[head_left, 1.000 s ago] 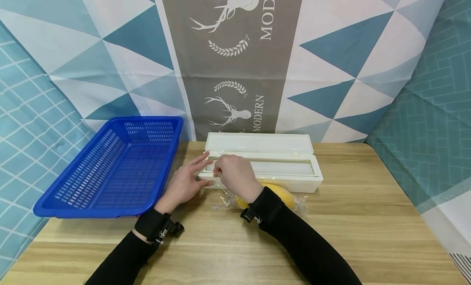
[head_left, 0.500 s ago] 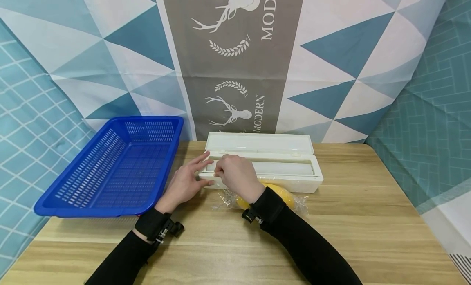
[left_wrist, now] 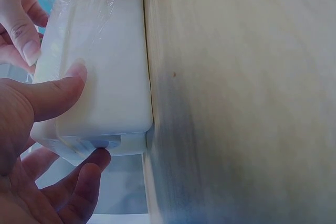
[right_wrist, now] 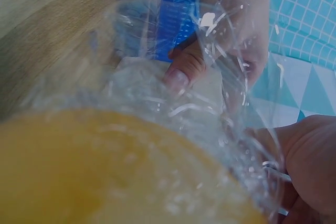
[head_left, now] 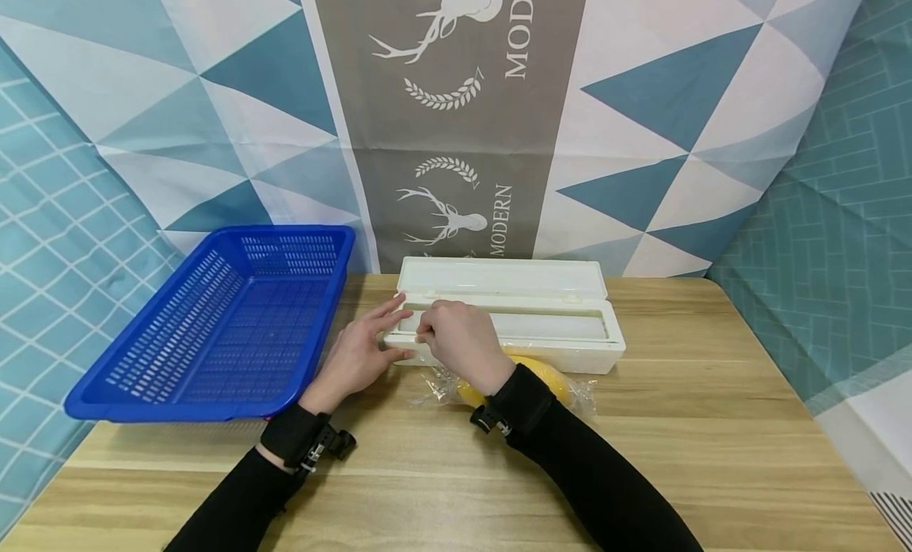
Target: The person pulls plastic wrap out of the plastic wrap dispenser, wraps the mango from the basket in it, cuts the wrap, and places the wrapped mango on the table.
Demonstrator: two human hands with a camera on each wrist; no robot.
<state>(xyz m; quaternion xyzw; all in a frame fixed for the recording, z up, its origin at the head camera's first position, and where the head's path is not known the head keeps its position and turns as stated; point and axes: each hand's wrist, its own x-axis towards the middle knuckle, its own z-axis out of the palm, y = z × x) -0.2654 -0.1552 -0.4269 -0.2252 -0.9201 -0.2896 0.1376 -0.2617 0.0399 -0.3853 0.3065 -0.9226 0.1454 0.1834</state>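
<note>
A white cling film box stands at the back of the table, its hinged lid raised and a white roll inside. My left hand holds the box's left end, thumb on the front face and fingers around the end in the left wrist view. At the front rim close by, my right hand has its fingers curled and pinches at a small part, mostly hidden by the hand. Clear film hangs down the front around a smooth yellow oval fruit, partly covered by the right wrist.
To the left, a large blue plastic basket rests on the wooden table, close beside the left forearm. A patterned wall covering rises right behind the box.
My right hand has edged very slightly to the right along the box's front rim. The left hand, box and yellow fruit stay in place.
</note>
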